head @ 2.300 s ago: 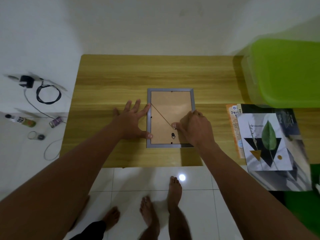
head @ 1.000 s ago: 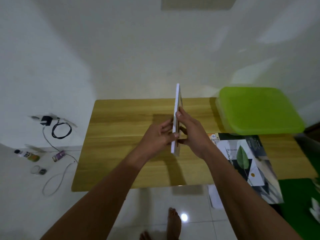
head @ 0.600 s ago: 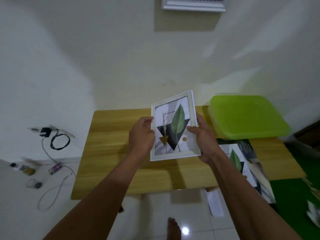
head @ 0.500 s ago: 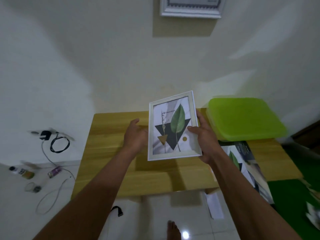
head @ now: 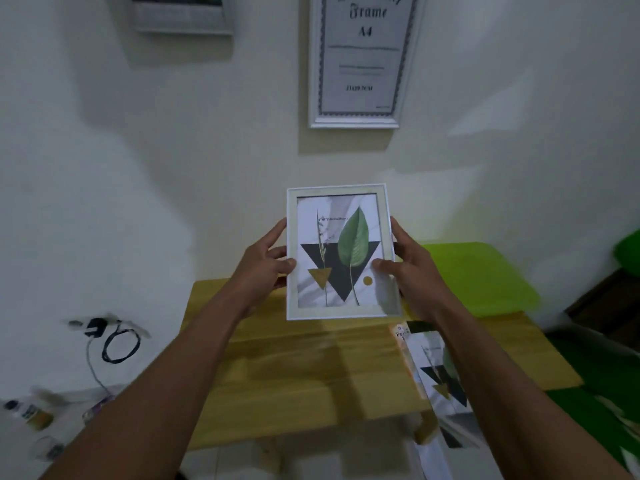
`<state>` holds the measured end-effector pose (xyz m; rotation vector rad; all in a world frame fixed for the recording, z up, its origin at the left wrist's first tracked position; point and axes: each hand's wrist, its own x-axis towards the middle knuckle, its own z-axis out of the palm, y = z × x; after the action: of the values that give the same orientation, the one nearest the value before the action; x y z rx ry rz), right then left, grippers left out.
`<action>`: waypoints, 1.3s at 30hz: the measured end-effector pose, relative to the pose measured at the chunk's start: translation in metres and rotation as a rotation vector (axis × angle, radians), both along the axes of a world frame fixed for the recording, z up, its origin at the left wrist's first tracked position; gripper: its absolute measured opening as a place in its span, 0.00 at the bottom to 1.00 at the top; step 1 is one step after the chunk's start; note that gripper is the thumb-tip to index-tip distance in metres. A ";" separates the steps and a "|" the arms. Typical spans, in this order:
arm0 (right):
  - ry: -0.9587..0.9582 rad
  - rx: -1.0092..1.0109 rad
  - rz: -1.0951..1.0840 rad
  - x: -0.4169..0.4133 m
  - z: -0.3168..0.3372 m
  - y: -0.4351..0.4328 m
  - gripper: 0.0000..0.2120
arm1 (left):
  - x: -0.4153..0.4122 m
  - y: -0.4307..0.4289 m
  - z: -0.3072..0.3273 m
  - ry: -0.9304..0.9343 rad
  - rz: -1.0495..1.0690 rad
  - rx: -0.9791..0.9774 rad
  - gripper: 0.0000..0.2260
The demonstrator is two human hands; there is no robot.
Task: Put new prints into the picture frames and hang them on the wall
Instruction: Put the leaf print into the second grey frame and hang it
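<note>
A white picture frame (head: 339,311) is held upright in the air by both hands, above the far part of the wooden counter (head: 311,368) and in front of the pale wall (head: 207,161). A print (head: 351,242) is seen behind its glass: a green leaf and a thin stem over a dark downward triangle, with a small gold triangle and a gold dot.

The frame's left edge is gripped by the left hand (head: 259,271), the thumb laid on the front and the fingers (head: 277,233) wrapped behind. The right edge is gripped in the same way by the right hand (head: 415,275), the thumb pressed on the lower front of the print and the fingers (head: 398,230) curled round the back. The frame is touched by nothing else.

Above it on the wall a larger white document frame (head: 362,60) is hung, lettered "Frame A4". The lower part of another frame (head: 180,19) is seen to its left.

On the counter's right side a lime-green plastic lid (head: 481,275) is placed, and nearer the front edge a stack of loose prints (head: 438,372) with the same leaf design is partly hidden by the right forearm. On the floor at the left a black charger with a coiled cable (head: 116,342) and a small bottle (head: 31,412) are seen, blurred.
</note>
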<state>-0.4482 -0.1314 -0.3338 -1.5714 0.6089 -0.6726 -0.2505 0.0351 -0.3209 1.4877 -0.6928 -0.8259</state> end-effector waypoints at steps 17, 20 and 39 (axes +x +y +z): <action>-0.117 -0.352 -0.192 -0.087 0.154 -0.049 0.48 | -0.071 -0.070 0.155 -0.422 -0.129 -0.275 0.41; -0.136 -0.372 -0.193 -0.103 0.174 -0.072 0.49 | -0.086 -0.094 0.176 -0.467 -0.123 -0.310 0.41; -0.028 -0.594 -0.169 -0.199 0.253 -0.326 0.50 | -0.214 -0.321 0.250 -0.626 0.058 -0.316 0.40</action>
<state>-0.6476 -0.4575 -0.0810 -2.0664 0.5516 -1.0688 -0.4647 -0.2862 -0.0713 1.4641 -1.1758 -0.1735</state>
